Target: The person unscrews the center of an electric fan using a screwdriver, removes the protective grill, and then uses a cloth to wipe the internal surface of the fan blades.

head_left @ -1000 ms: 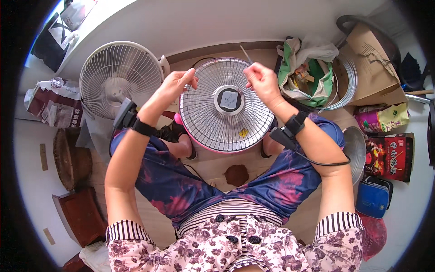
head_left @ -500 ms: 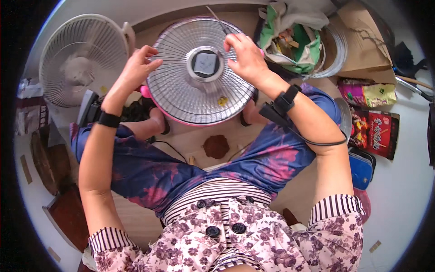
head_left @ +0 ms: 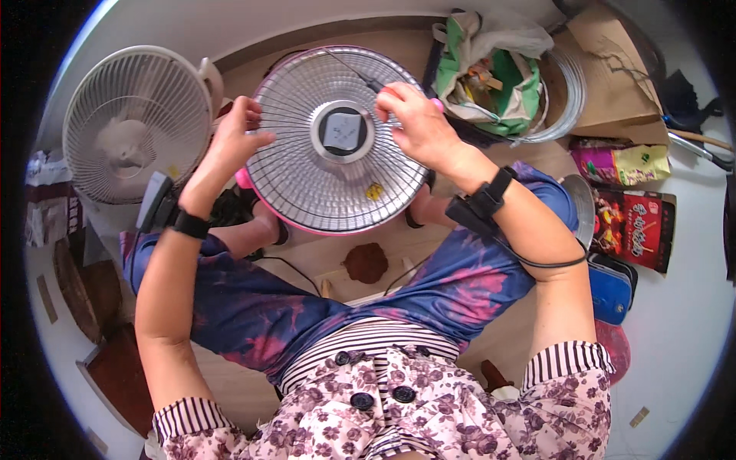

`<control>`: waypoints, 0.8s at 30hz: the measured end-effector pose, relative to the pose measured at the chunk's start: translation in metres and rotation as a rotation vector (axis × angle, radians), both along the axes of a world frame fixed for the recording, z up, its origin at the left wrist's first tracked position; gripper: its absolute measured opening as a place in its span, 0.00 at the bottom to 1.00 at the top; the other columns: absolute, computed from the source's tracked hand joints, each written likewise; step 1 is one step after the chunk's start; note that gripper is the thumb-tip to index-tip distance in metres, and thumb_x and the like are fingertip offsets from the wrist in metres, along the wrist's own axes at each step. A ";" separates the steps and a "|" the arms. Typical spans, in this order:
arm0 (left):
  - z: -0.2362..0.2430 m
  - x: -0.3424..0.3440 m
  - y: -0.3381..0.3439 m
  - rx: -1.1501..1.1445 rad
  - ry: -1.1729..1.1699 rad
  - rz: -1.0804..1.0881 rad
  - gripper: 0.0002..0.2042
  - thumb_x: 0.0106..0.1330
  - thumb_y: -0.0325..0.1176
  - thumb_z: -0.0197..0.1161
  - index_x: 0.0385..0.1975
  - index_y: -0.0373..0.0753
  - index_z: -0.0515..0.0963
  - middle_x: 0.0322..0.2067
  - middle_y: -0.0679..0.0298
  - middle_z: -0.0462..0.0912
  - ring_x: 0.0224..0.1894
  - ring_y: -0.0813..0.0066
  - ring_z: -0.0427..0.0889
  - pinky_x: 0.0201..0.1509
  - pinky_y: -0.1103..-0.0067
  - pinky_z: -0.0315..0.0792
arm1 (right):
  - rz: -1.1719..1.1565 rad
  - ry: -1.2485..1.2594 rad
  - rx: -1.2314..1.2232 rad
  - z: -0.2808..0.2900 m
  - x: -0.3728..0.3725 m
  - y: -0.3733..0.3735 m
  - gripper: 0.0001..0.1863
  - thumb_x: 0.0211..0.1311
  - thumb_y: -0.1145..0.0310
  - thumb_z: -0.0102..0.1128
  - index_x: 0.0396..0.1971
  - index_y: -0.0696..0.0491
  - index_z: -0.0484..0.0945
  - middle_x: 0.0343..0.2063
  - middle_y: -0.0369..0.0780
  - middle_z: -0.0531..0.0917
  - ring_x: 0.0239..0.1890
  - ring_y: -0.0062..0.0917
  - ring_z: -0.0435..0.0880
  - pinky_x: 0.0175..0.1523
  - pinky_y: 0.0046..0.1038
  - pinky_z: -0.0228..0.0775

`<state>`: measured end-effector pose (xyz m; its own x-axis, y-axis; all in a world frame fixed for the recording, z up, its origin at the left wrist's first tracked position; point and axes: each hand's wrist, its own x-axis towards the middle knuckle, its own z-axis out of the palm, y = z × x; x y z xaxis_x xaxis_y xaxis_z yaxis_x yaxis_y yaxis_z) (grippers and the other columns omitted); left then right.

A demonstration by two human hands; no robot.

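Note:
A round dish heater [head_left: 330,195] with a silvery reflector, a wire guard and a pink rim stands between my feet. A square pale label [head_left: 343,132] sits on its dark central hub. My right hand [head_left: 425,130] is closed on a screwdriver [head_left: 371,83] over the heater's right side. The thin shaft points away and to the left, over the far part of the guard; I cannot tell whether the tip touches it. My left hand [head_left: 228,146] is at the heater's left rim, thumb and fingers apart, with nothing seen in it. A yellow sticker [head_left: 374,191] is on the near guard.
A white fan [head_left: 138,126] stands at the left, close to my left hand. On the right are a green and white bag [head_left: 498,92], a coil of wire [head_left: 571,100], cardboard [head_left: 613,77], a red package [head_left: 632,230] and a blue case [head_left: 610,294]. A cable [head_left: 287,264] crosses the floor.
The screwdriver has swung left and down, so its shaft now lies over the guard instead of reaching past the far rim. The whole scene sits slightly lower in view.

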<state>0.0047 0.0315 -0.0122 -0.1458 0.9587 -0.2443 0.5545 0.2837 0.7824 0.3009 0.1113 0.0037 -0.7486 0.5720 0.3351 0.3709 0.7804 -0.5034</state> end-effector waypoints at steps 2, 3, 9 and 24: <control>0.001 -0.003 -0.004 -0.047 -0.110 0.013 0.25 0.46 0.25 0.69 0.43 0.36 0.64 0.40 0.59 0.71 0.45 0.69 0.73 0.41 0.74 0.73 | 0.016 -0.015 -0.007 0.003 -0.003 -0.004 0.15 0.34 0.86 0.50 0.26 0.54 0.68 0.31 0.42 0.73 0.41 0.40 0.72 0.46 0.37 0.65; 0.008 0.003 -0.004 -0.089 -0.098 0.038 0.22 0.51 0.22 0.64 0.45 0.39 0.63 0.41 0.61 0.70 0.44 0.71 0.72 0.36 0.77 0.72 | 0.007 -0.027 -0.006 0.005 -0.002 -0.004 0.15 0.34 0.86 0.50 0.26 0.54 0.68 0.31 0.41 0.73 0.41 0.39 0.72 0.46 0.37 0.65; 0.009 0.003 -0.007 -0.156 -0.208 0.078 0.24 0.51 0.23 0.62 0.49 0.41 0.62 0.43 0.61 0.68 0.45 0.71 0.70 0.38 0.75 0.71 | -0.018 -0.032 0.011 -0.001 -0.002 -0.004 0.13 0.43 0.80 0.55 0.33 0.54 0.73 0.36 0.43 0.75 0.45 0.38 0.74 0.50 0.34 0.67; 0.000 0.008 0.011 -0.248 -0.200 0.192 0.22 0.50 0.25 0.58 0.47 0.43 0.61 0.41 0.62 0.68 0.40 0.70 0.70 0.31 0.70 0.70 | -0.351 0.469 -0.540 -0.036 -0.005 0.027 0.17 0.48 0.66 0.63 0.36 0.61 0.75 0.27 0.43 0.80 0.31 0.22 0.78 0.40 0.26 0.70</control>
<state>0.0132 0.0423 -0.0126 -0.2433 0.8265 -0.5077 0.3152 0.5624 0.7644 0.2957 0.1383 -0.0327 -0.3440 0.9215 0.1801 0.2057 0.2611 -0.9431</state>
